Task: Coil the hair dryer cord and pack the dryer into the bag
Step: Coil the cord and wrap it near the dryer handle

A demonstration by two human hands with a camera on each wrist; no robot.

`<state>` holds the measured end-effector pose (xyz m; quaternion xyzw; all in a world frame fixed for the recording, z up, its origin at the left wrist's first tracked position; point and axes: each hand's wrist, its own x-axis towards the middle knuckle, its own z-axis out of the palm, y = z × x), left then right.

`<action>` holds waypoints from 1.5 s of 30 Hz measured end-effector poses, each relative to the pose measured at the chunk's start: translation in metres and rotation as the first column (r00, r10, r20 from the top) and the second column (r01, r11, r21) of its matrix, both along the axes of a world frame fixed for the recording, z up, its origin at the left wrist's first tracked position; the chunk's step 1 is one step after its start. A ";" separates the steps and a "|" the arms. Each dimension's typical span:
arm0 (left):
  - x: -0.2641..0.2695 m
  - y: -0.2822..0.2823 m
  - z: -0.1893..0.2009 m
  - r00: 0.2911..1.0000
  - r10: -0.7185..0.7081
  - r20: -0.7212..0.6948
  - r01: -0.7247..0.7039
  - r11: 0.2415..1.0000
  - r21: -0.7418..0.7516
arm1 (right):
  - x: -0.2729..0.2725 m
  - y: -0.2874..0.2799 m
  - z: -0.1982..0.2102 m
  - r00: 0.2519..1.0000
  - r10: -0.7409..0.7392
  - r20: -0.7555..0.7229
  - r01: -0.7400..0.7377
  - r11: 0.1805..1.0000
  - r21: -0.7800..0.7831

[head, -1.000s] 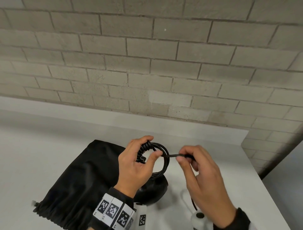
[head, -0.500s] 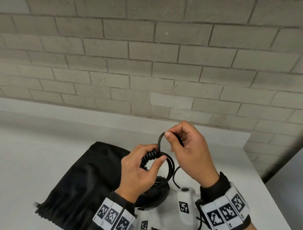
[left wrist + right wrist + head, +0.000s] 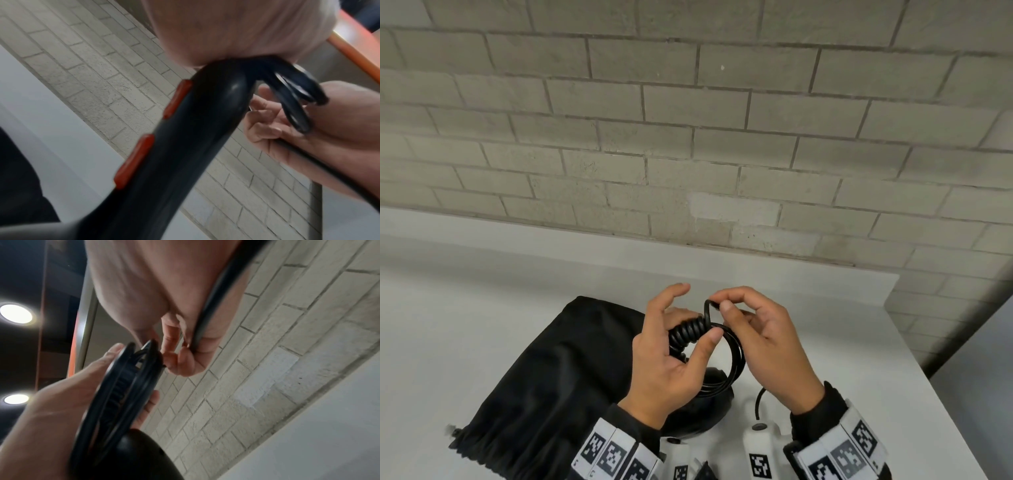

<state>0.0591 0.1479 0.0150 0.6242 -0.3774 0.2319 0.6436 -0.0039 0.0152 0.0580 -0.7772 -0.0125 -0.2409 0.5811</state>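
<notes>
My left hand [image 3: 671,356] grips the black hair dryer [image 3: 180,146] by the top of its handle, where the ribbed cord sleeve [image 3: 685,330] and the coiled cord [image 3: 734,359] gather. The dryer's round body [image 3: 709,407] hangs below my palm, just above the table. The handle bears two red switches [image 3: 135,162]. My right hand [image 3: 760,339] pinches a bend of the cord [image 3: 710,305] between thumb and forefinger, right above the coil. More cord [image 3: 758,402] trails down past my right wrist. The black drawstring bag [image 3: 558,377] lies flat on the table to the left, under my left forearm.
The white table [image 3: 465,308] runs to a brick wall [image 3: 688,137] at the back. Its right edge [image 3: 935,377] drops off close to my right wrist. Ceiling lights [image 3: 15,313] show in the right wrist view.
My right hand swung from the right of the coil up and over it with the cord, and now has come down close to the left hand's fingers. The left hand kept its grip.
</notes>
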 end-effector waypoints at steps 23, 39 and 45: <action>0.003 0.003 0.003 0.999 -0.039 0.024 0.036 0.994 0.104 | -0.019 -0.016 -0.007 0.962 0.208 -0.179 -0.232 0.964 -0.130; 0.018 0.018 0.023 0.997 -0.074 -0.018 0.076 0.940 0.331 | -0.005 -0.023 -0.006 0.987 0.124 -0.105 -0.154 0.924 -0.349; 0.015 0.013 0.015 0.977 -0.122 -0.176 0.172 0.934 0.312 | -0.004 -0.015 -0.007 0.991 0.117 -0.063 -0.130 0.958 -0.254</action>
